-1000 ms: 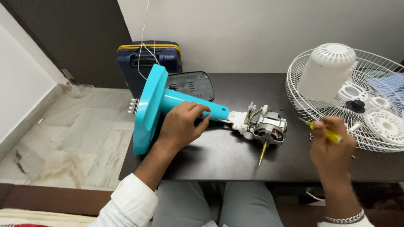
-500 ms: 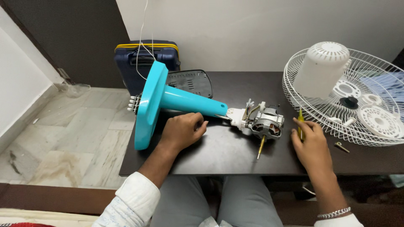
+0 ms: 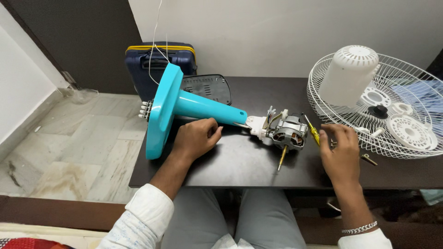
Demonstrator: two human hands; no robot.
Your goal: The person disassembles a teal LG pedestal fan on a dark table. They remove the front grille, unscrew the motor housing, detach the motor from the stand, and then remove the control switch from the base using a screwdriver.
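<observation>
Our right hand (image 3: 340,148) has its fingers (image 3: 333,131) curled around a yellow-handled screwdriver (image 3: 314,133), gripping it with the shaft slanting up toward the fan motor (image 3: 287,133). The tool's upper end sits just beside the motor's right side; we cannot tell whether it touches. Our left hand (image 3: 195,137) rests on the dark table (image 3: 240,163) with its fingers loosely bent, holding nothing, just below the teal stand column (image 3: 203,109), and whether the knuckles brush the column we cannot tell.

The motor lies on the table between our two hands, its brass shaft (image 3: 281,158) pointing toward us, and it joins the teal column through a white neck piece (image 3: 257,125). The column runs left to the broad teal base (image 3: 160,109), which stands on edge at the table's left end.

A small brass-coloured part (image 3: 368,159) lies on the table just right of our right hand. Beyond it the white wire fan guard (image 3: 332,115) lies flat, holding a white motor cover (image 3: 348,76) and several white plastic discs (image 3: 410,131). A dark perforated panel (image 3: 206,88) lies behind the column, and a navy suitcase (image 3: 154,64) stands on the floor past the table.
</observation>
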